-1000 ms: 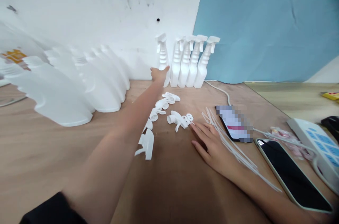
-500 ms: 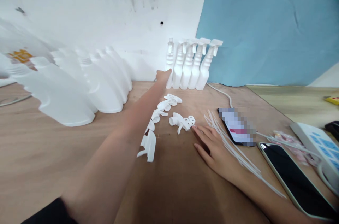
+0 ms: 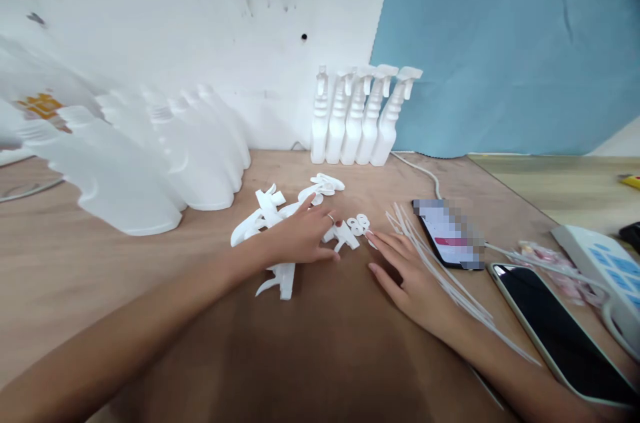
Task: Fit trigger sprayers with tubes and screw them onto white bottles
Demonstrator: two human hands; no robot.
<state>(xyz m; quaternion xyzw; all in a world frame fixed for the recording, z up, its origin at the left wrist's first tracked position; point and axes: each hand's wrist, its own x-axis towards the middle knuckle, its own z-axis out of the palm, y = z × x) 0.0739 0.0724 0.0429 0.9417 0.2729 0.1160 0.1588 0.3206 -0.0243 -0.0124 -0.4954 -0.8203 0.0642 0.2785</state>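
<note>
My left hand (image 3: 307, 234) is low over the table, thumb and fingers apart, at the near end of a white trigger spray head (image 3: 345, 236). Its fingers partly cover that spray head; no firm grip shows. More white trigger spray heads (image 3: 270, 206) lie around and under my left wrist. My right hand (image 3: 413, 279) rests on the table with fingers stretched out. Its fingertips touch or nearly touch several small white rings (image 3: 359, 223). Thin white tubes (image 3: 440, 276) lie beside my right hand, partly under the forearm.
White spray bottles with heads (image 3: 353, 136) stand in a row by the wall. At the left are several bottles without heads (image 3: 200, 163). To the right lie a lit phone (image 3: 450, 236), a dark phone (image 3: 555, 336), a white power strip (image 3: 595, 263) and a cable (image 3: 420, 173).
My left hand has come back from the leftmost bottle in the row to the spray head in the middle. The right hand has barely moved.
</note>
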